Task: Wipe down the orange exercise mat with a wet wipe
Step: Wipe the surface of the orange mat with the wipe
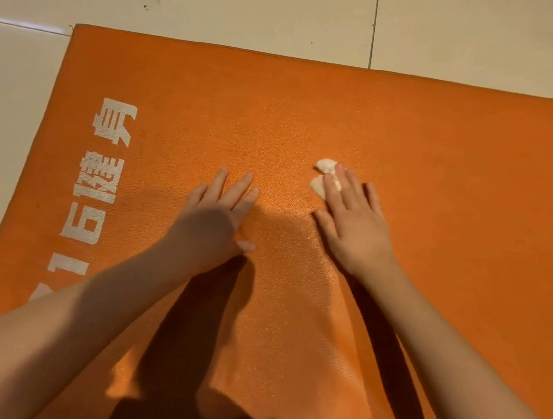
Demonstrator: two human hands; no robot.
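The orange exercise mat [415,128] lies flat on the floor and fills most of the view, with white printed characters along its left side. My right hand [352,225] lies flat on the mat with straight fingers pressing a small white wet wipe [322,176], which sticks out past the fingertips to the upper left. My left hand [215,219] rests palm down on the mat to the left, fingers straight and spread, holding nothing. A damp sheen shows on the mat between my forearms.
Pale floor tiles [223,0] with dark grout lines surround the mat at the top and left. The mat's far edge runs across the upper view and its left edge curves down the left side.
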